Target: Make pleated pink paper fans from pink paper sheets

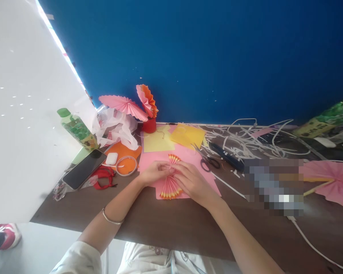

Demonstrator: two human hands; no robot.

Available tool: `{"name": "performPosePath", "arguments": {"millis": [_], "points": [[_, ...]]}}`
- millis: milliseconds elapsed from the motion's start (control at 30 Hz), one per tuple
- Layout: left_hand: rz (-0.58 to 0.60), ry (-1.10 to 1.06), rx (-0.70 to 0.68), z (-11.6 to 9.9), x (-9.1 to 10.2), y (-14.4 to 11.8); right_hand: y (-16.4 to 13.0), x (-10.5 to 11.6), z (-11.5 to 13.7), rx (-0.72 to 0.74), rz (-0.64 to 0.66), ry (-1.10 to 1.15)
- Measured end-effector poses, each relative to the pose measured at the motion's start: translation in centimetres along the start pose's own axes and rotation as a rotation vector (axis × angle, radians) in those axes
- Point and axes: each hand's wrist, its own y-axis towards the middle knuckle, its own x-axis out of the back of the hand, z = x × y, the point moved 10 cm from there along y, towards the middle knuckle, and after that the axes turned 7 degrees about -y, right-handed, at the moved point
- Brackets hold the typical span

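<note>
- Pleated pink paper fan [170, 185], yellow-orange at both edges, lying on a pink sheet [185, 156], pinched at its narrow middle so the folds stay gathered.
- Left hand [154, 172]: fingers curled, tips closed on the pleats from the left.
- Right hand [192, 182]: fingers loosely bent, pressing down on the fan's right side, holding it flat.
- Scissors [208, 161] just beyond the right fingertips, within reach.
- Tape roll [127, 166] and phone [84, 169] left of the left fingers.

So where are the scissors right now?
In the head view, the scissors lie on the table, just right of the right hand, at the pink sheet's edge.
</note>
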Motion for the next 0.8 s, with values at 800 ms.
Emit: {"name": "performPosePath", "arguments": {"millis": [800], "points": [[0.041,-0.074,0.004,0.25,-0.26,-0.01,0.72,-0.24,-0.47,-0.078,-0.001,0.019]]}}
